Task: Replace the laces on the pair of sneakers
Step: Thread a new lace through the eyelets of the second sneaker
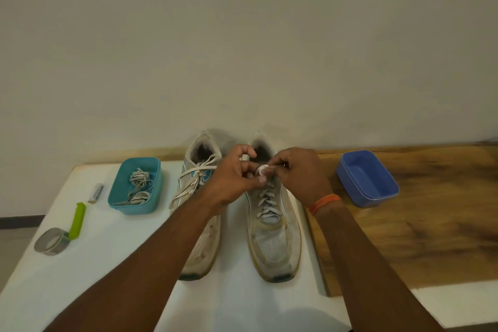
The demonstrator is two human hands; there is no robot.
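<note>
Two worn white sneakers stand side by side on a white board, toes toward me. The left sneaker [199, 213] has its white lace loose and trailing over its left side. The right sneaker [273, 226] is laced up its front. Above the right sneaker's tongue, my left hand [229, 178] and my right hand [299, 170] meet, and both pinch the white lace [262, 170], which is looped around a fingertip. A teal box [136, 186] at the left holds bundled laces [138, 186].
A blue box [367, 178] stands on the wooden table [431, 218] at the right. On the white board [107, 264] at the left lie a small battery [96, 193], a green-handled tool [77, 219] and a roll of grey tape [51, 241]. A wall rises close behind the sneakers.
</note>
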